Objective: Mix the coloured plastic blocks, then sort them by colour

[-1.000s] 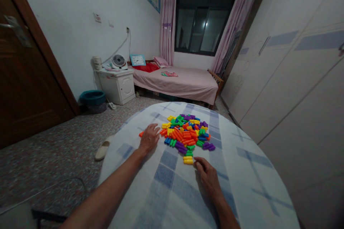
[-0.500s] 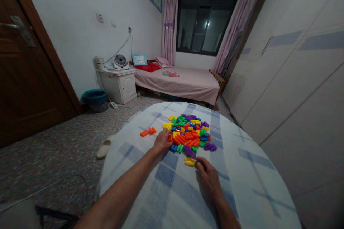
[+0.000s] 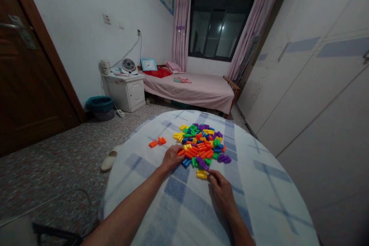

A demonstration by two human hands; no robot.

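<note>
A pile of colourful plastic building blocks [image 3: 204, 147] lies on the round table, in orange, yellow, green, blue and purple. At its left edge my left hand [image 3: 172, 157] has its fingers closed on an orange block [image 3: 181, 152]. My right hand [image 3: 221, 188] rests on the cloth at the near side of the pile, fingers bent and thumb slightly apart from the index finger. Its fingertips are close beside a yellow block [image 3: 201, 175]; whether they touch it is unclear. Just behind that lies a purple block [image 3: 202, 163]. Left of the pile sit orange blocks [image 3: 153, 143], set apart.
A checked blue-and-white cloth covers the table [image 3: 276, 188]. Beyond stand a bed [image 3: 198, 90], a white cabinet [image 3: 127, 94] with a small fan [image 3: 128, 66], and a bin [image 3: 100, 104]. A wardrobe [image 3: 314, 96] runs along the right; a slipper [image 3: 108, 161] lies on the floor.
My left hand has shifted slightly toward me, and an orange block now shows in its fingers at the pile's edge. My right hand stays beside the yellow block.
</note>
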